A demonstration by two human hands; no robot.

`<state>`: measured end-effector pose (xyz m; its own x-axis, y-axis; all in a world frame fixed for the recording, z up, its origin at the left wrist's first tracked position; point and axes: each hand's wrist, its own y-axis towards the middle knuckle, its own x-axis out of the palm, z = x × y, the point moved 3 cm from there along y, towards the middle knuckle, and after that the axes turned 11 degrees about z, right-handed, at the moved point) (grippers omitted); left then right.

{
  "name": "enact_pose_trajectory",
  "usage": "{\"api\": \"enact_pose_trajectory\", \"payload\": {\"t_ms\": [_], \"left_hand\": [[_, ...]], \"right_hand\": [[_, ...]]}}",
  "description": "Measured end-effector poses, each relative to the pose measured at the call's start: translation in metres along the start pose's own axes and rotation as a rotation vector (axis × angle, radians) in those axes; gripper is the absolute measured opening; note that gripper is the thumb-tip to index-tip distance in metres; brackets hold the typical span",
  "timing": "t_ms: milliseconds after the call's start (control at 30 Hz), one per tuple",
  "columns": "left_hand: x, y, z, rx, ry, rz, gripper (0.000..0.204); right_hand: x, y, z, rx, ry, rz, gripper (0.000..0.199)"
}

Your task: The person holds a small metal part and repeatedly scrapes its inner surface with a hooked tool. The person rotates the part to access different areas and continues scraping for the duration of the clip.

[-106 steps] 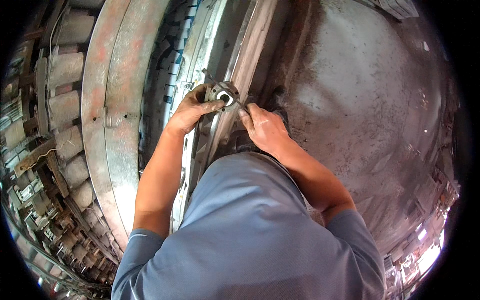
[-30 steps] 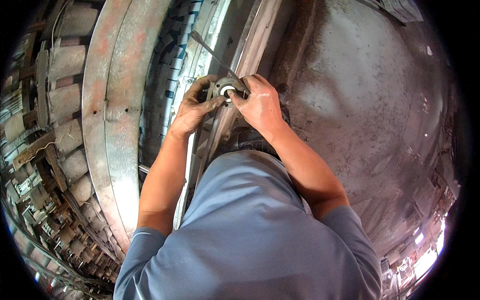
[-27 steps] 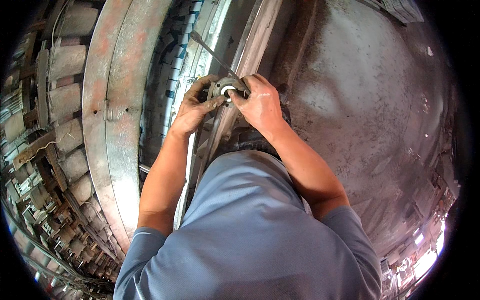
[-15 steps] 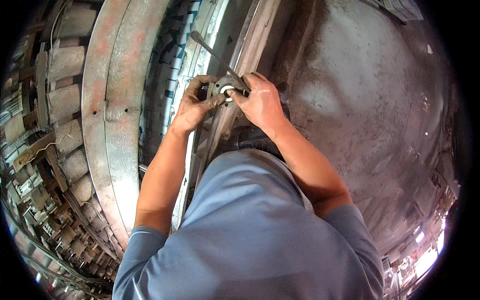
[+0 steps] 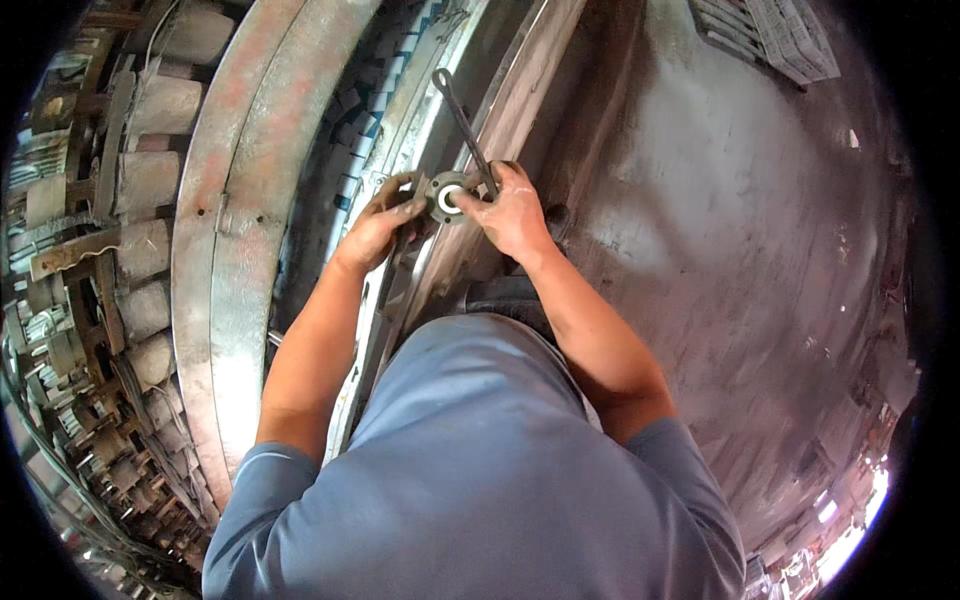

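Ahead of me, above a long metal rail, a round grey metal flange (image 5: 440, 210) with small holes and a white ring (image 5: 450, 199) in its centre is held up between both hands. My left hand (image 5: 378, 225) grips its left edge, fingers behind and thumb in front. My right hand (image 5: 510, 215) is closed around a dark ring-end wrench (image 5: 461, 122), which sticks up and leans left. The right thumb also presses on the white ring at the flange's right side. Fingers hide the wrench's lower end.
Beneath the hands runs the long metal rail (image 5: 525, 85). To the left stands a curved, worn metal panel (image 5: 235, 250), with stacked blocks (image 5: 160, 105) and cables beyond it. A large grey, stained surface (image 5: 690, 300) spreads to the right, with a pale slatted crate (image 5: 790, 40) at its far end.
The wrench has turned more upright, and its ring end now shows. My hands have drawn slightly lower with the flange, which faces me more. The whole view has shifted a little.
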<state>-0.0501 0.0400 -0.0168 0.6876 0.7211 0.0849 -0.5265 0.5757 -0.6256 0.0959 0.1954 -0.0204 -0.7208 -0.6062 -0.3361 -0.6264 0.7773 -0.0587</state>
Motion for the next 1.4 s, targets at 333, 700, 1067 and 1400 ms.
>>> {"api": "enact_pose_trajectory", "payload": {"t_ms": [333,700,1067,1400], "left_hand": [[-0.003,0.004,0.016,0.196,0.229,-0.019,0.06],[0.035,-0.055,-0.02,0.542,0.919,0.517,0.031],[0.041,-0.011,-0.041,0.114,0.077,0.402,0.071],[0.049,-0.01,-0.039,0.255,0.006,0.397,0.044]], "right_hand": [[0.01,0.002,0.012,0.063,0.119,-0.015,0.038],[0.015,-0.003,0.01,0.164,0.292,-0.007,0.033],[0.02,-0.022,0.011,0.277,0.556,0.093,0.03],[0.014,-0.026,0.035,0.205,0.325,0.092,0.026]]}}
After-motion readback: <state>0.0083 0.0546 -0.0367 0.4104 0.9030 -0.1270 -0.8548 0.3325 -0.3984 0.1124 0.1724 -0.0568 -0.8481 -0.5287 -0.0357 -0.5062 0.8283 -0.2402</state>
